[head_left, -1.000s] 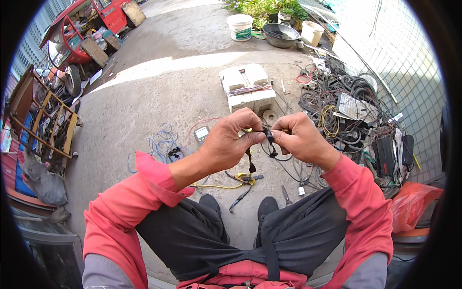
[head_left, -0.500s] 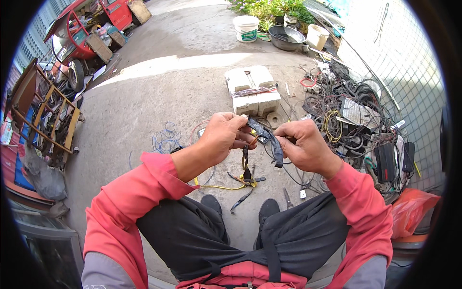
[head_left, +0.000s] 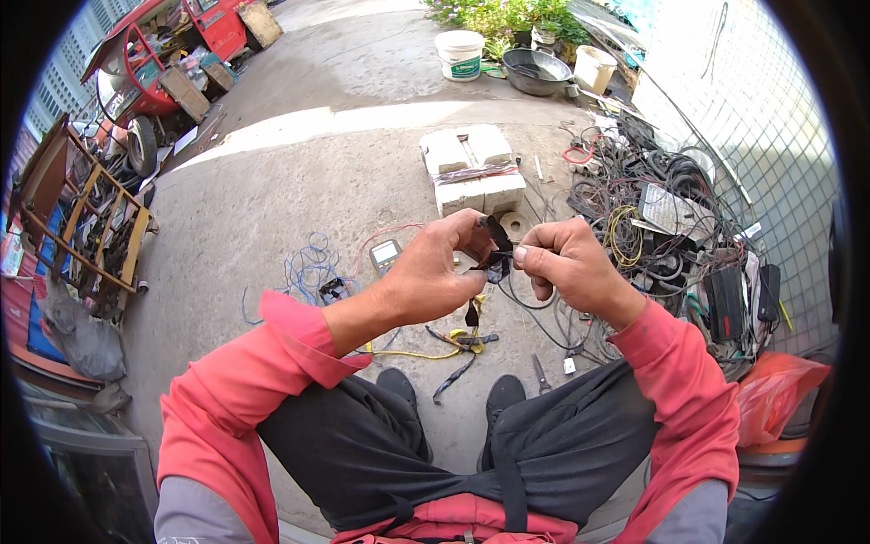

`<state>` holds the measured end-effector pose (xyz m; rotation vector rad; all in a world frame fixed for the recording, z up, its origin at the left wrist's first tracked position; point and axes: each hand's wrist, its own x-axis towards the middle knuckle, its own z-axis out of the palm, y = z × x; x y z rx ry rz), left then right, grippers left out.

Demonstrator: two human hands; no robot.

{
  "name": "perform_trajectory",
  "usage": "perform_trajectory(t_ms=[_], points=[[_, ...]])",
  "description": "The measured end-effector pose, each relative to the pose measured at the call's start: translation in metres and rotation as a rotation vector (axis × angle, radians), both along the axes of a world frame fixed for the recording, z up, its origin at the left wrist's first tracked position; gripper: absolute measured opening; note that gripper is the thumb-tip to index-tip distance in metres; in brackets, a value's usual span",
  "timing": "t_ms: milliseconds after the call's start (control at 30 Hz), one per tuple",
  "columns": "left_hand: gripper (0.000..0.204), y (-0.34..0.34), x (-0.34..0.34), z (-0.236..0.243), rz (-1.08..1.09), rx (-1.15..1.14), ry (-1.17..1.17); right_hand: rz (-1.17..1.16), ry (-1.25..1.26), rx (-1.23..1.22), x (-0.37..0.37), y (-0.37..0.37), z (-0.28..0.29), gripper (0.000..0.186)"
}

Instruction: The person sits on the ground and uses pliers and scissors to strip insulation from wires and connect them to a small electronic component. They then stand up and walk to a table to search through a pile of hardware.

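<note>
My left hand (head_left: 433, 272) is curled round a wire bundle wrapped in black tape, mostly hidden by the fingers. A dark, curved strip of tape (head_left: 497, 234) stands up from it beside the fingertips. My right hand (head_left: 569, 267) pinches a black end of this tape between thumb and forefinger, close to the left. Below the left hand hangs a dark taped length (head_left: 472, 313). Under it, on the concrete between my feet, lie taped wire ends (head_left: 467, 340) with yellow parts and a yellow wire (head_left: 412, 354).
Ahead stands a pale block (head_left: 476, 190), with a grey meter (head_left: 384, 254) and tangled blue wire (head_left: 313, 267) to its left. A bladed tool (head_left: 541, 374) lies by my right shoe. A big heap of cables (head_left: 671, 208) fills the right side, along a mesh fence (head_left: 788, 199).
The grey-black strip that slanted down between my hands now stands curved upright by the left fingers. My right hand has shifted left and pinches closer to the left hand.
</note>
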<state>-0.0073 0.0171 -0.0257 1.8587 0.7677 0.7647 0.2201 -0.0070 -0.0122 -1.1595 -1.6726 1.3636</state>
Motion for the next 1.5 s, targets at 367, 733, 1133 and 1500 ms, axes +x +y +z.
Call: perform_trajectory(t_ms=[367,733,1133,1500], points=[[0.051,0.001,0.002,0.000,-0.215,-0.659,-0.296,-0.029,-0.043,0.044,0.002,0.000,-0.003,0.025],[0.041,0.005,-0.001,-0.008,-0.201,-0.486,-0.233,-0.043,0.008,-0.036,0.002,0.002,-0.004,0.023],[0.043,-0.011,0.007,0.010,0.060,0.134,0.047,-0.035,0.088,-0.147,0.002,0.002,-0.005,0.024],[0.025,-0.009,0.005,0.005,-0.052,0.591,0.099,0.006,0.110,-0.189,-0.001,0.000,0.000,0.025]])
